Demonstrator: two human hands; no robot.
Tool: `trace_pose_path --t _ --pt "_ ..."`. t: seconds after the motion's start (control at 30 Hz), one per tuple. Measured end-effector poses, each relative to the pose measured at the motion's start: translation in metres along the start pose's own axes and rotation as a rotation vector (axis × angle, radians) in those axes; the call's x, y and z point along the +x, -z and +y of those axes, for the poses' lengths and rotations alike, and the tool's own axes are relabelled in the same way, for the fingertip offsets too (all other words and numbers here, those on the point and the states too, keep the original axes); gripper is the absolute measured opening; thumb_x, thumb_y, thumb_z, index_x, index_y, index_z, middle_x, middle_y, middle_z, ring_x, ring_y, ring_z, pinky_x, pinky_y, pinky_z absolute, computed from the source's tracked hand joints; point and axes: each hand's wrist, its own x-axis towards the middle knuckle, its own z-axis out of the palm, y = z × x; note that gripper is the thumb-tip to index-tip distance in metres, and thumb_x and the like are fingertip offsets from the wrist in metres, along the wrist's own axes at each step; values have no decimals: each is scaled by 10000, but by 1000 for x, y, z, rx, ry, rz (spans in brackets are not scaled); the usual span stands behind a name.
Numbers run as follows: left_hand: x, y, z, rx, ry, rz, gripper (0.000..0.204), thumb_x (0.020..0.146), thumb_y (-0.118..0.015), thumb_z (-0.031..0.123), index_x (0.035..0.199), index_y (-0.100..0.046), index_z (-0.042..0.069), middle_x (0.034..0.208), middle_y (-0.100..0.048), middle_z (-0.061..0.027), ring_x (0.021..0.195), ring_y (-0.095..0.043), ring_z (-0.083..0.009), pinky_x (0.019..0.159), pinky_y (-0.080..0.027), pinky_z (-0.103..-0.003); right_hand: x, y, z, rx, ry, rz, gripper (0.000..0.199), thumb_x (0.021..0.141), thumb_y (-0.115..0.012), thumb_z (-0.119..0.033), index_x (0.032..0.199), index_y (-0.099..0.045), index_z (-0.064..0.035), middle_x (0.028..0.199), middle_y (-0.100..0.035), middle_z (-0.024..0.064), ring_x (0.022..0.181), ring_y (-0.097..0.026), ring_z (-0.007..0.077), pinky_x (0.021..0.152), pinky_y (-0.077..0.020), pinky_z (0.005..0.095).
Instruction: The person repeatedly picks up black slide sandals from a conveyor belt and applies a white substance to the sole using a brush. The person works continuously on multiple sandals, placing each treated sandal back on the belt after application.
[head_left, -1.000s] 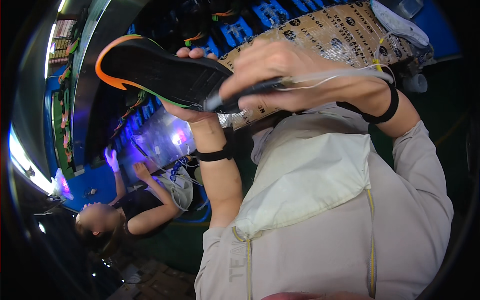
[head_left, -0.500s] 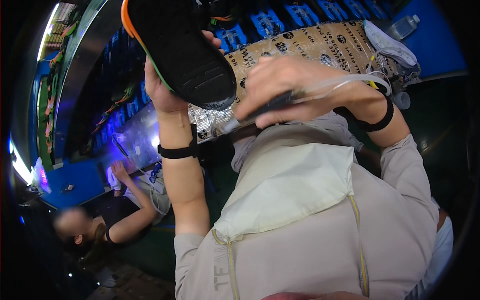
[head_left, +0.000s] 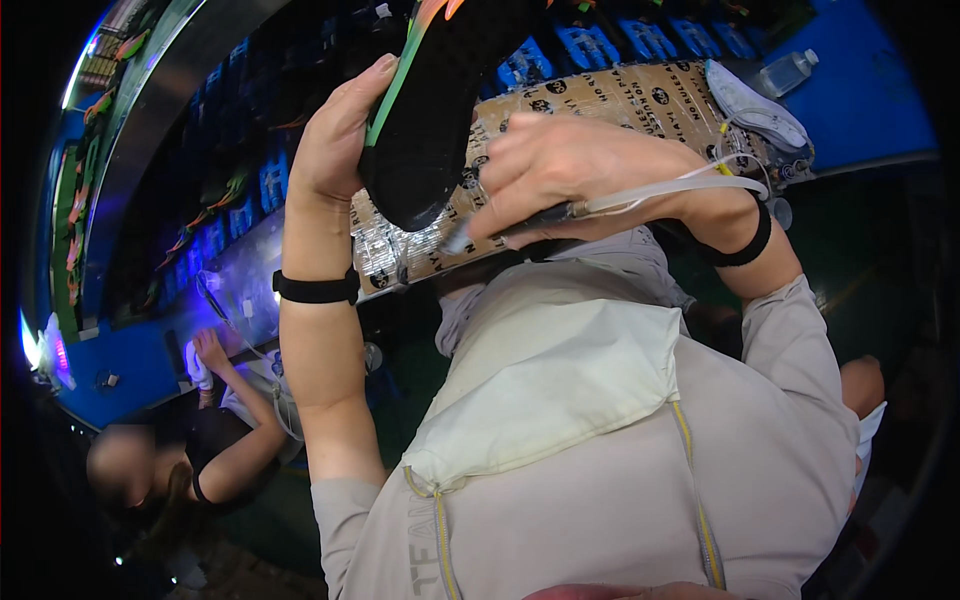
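My left hand (head_left: 335, 135) is closed on a shoe sole (head_left: 425, 165) with a black face and a green-to-orange side edge. The sole stands tilted, its rounded end pointing down toward me and its far end cut off at the top of the picture. Just right of that rounded end is the pale tip of a brush (head_left: 458, 238). My right hand (head_left: 560, 165) wraps round its dark handle, and a clear hose (head_left: 660, 192) runs from the handle back over my wrist. Whether the bristles touch the sole I cannot tell.
Below my hands lies a bench edge covered with printed brown cardboard (head_left: 640, 95). A white shoe-shaped piece (head_left: 755, 108) and a clear bottle (head_left: 785, 72) sit at its right. Blue racks (head_left: 590, 45) line up behind. At the lower left, another person (head_left: 220, 440) works.
The sole has been turned, so its face shows narrower and its coloured edge leans right. My left fingers now reach along that edge. The brush stays near the sole's rounded end.
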Motion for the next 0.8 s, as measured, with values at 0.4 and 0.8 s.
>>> trace_pose_path --t 0.4,0.8 --pt "-9 66 -13 292 25 125 350 1129 -495 126 1357 -669 -75 1324 -711 -155 1234 -676 -216 1072 -523 -354 15 -41 40 -318 10 53 246 838 -707 -195 1065 -794 -160 909 -712 60 1000 -699 289 868 -499 467" --pt "-28 13 -82 -248 280 31 539 1102 -390 330 1380 -618 -73 1241 -728 -269 1079 -736 -421 945 -621 -500 -18 -31 75 77 -509 744 258 849 -797 -278 1047 -853 -123 990 -813 147 934 -776 316 865 -610 424"
